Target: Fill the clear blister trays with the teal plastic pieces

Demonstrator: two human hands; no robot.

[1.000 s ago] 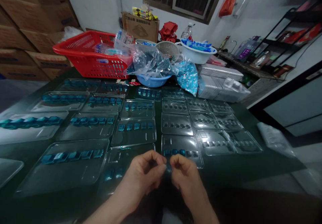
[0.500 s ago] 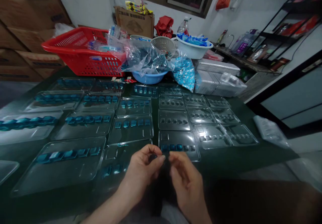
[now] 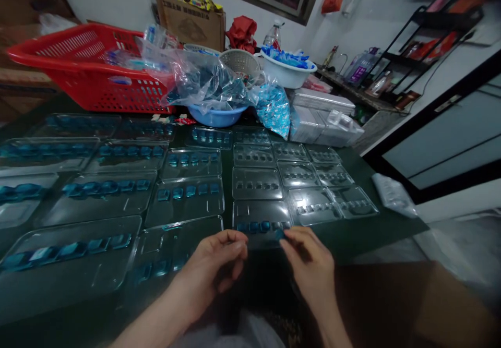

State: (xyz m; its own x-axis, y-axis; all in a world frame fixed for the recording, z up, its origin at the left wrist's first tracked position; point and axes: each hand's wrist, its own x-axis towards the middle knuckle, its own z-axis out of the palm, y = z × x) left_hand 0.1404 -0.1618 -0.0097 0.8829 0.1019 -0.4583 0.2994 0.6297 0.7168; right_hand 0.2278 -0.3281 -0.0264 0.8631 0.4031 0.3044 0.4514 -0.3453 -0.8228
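Observation:
My right hand (image 3: pixel 311 256) pinches a small translucent blue piece (image 3: pixel 279 234) between thumb and fingertips, at the near edge of a clear plastic tray (image 3: pixel 262 210). Three dark blue blocks (image 3: pixel 254 227) sit in the left hollows of that tray; the hollows to their right look colourless. My left hand (image 3: pixel 219 262) is at the tray's near left, fingers curled and thumb against the index finger. Whatever may be in it is hidden. Beside it, partly covered by my left arm, lies another clear tray (image 3: pixel 176 233) with blue blocks.
Blue-filled trays (image 3: pixel 113 204) cover the left of the dark green table (image 3: pixel 352 238); trays with colourless hollows (image 3: pixel 256 176) lie right. Behind stand a red basket (image 3: pixel 117 95), a blue basin (image 3: pixel 217 117), a bag of blue-white packets (image 3: pixel 273 110) and wrapped stacks (image 3: pixel 321 123).
My hands have moved apart. The right one now shows a blue piece at its fingertips, beside the tray's right hollows. The whole view has shifted, with things appearing further left.

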